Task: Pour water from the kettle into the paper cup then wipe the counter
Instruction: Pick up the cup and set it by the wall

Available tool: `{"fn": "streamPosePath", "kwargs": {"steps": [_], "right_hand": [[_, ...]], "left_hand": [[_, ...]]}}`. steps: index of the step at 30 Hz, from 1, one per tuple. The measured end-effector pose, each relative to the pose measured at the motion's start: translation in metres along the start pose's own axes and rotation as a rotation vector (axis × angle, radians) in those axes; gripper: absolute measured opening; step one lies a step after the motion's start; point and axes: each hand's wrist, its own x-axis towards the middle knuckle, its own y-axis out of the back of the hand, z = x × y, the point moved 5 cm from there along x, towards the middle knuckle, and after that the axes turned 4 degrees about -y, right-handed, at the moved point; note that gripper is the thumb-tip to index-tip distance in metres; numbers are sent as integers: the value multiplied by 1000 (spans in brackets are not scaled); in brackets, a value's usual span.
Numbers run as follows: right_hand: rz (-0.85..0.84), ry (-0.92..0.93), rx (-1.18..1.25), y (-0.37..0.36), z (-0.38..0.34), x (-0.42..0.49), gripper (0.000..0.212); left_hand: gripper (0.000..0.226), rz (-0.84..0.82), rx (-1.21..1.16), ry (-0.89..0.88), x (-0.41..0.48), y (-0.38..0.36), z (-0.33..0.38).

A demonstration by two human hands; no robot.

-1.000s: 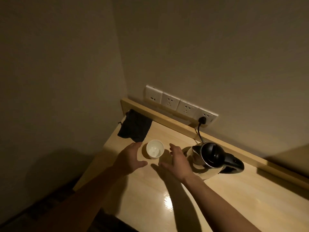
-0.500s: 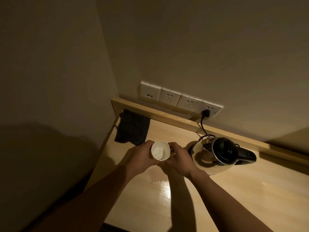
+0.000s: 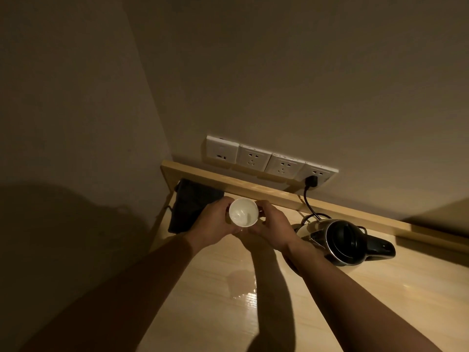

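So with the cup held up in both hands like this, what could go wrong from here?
1. The cup is held clear of the counter in the left hand and right hand; a squeeze or tilt could spill its water.
2. A puddle shines on the counter; a sleeve or the cup base may smear it.
3. The kettle sits close by the right forearm, its cord plugged in; a bump could tip it.

Head camera looks steeply down onto counter (image 3: 317,313).

Dim beige corner walls (image 3: 279,72), four white wall sockets (image 3: 269,160), pale wooden ledge (image 3: 228,180).
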Motion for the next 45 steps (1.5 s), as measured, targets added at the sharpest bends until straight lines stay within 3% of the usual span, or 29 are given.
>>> {"fn": "streamPosePath", "kwargs": {"steps": [23, 29, 35, 41, 45], "right_hand": [[76, -71, 40, -13, 2, 42, 81], [117, -163, 11, -34, 31, -59, 95], [84, -202, -392, -79, 82, -149, 132], [37, -235, -518, -112, 106, -151, 137], [72, -215, -577, -124, 116, -151, 136]], "left_hand": [[69, -38, -37, -118, 51, 19, -27], [48, 92, 266, -112, 37, 35, -61], [63, 83, 584, -162, 41, 30, -89], [66, 124, 685, -143, 46, 14, -106], [80, 167, 755, -160, 51, 14, -114]]}}
